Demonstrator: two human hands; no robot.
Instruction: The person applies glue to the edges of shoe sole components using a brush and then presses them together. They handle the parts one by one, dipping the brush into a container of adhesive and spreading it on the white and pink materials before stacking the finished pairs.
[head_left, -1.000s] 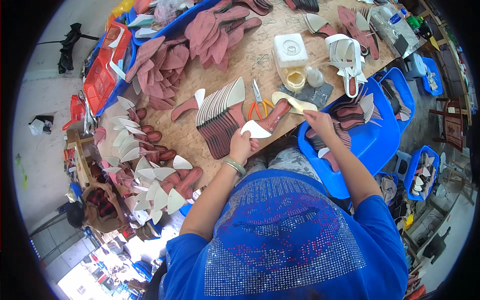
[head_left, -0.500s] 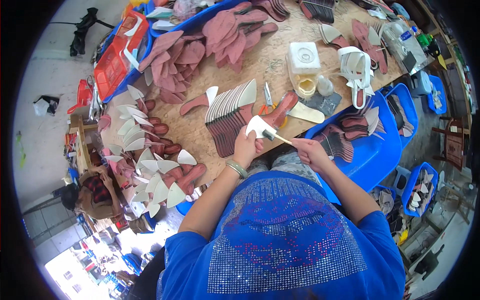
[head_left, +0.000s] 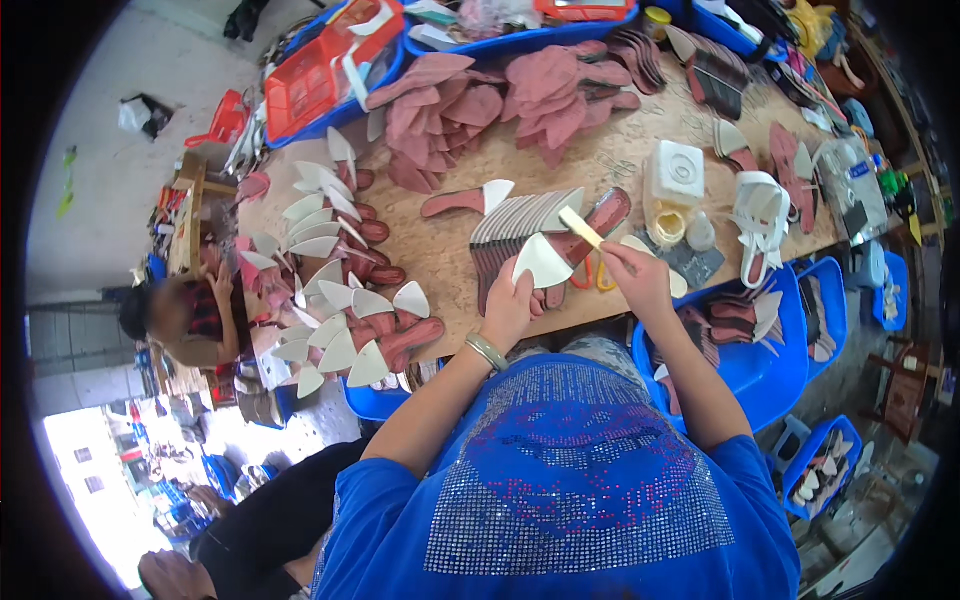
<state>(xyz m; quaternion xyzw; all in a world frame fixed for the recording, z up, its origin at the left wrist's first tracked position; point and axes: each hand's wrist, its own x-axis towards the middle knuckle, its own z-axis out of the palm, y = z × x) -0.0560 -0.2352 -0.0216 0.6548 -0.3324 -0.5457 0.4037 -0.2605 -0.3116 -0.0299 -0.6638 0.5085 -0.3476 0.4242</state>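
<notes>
My left hand grips a shoe insole by its white pointed end. The reddish-brown part of that insole points away to the right. In my right hand is a small brush with a pale handle, its head above the insole; whether it touches cannot be made out. Just beyond lies a fanned stack of insoles with pale ends. One single insole rests left of the stack. Orange-handled scissors are partly hidden behind my right hand.
An open glue jar stands by a white plastic container on the wooden table. Finished-looking insoles crowd the left edge, reddish pieces the back. Blue bins stand at right. Another person sits at left.
My view has shifted, so the table sits further right. The brush has lifted off the white end, moved outward and turned. Black clothing of someone now shows more at lower left.
</notes>
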